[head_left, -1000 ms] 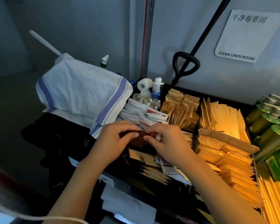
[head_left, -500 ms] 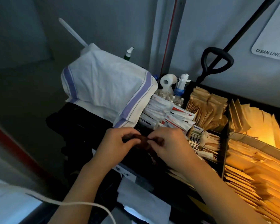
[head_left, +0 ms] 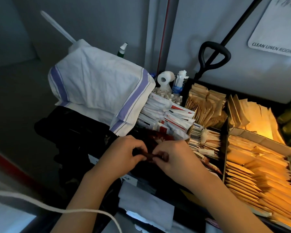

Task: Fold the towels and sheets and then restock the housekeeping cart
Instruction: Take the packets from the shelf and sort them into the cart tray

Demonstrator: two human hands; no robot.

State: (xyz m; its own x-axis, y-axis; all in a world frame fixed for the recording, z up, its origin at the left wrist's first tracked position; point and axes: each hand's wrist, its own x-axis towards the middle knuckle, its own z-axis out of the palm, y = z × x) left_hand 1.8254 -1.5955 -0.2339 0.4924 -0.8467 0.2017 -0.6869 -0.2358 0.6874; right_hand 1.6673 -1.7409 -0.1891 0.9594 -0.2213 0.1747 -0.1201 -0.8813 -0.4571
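Little is being shifted since half a second ago: a small dark packet (head_left: pixel 149 156) is being kept pinched between left hand (head_left: pixel 124 153) and right hand (head_left: pixel 173 157), lying crosswise, just above the cart (head_left: pixel 158 185) tray's near compartment.

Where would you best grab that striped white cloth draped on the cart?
Probably the striped cloth by its hanging front corner, coming from the near side: that folded edge overhangs the sachets freely, so fingers could pinch it without disturbing them.
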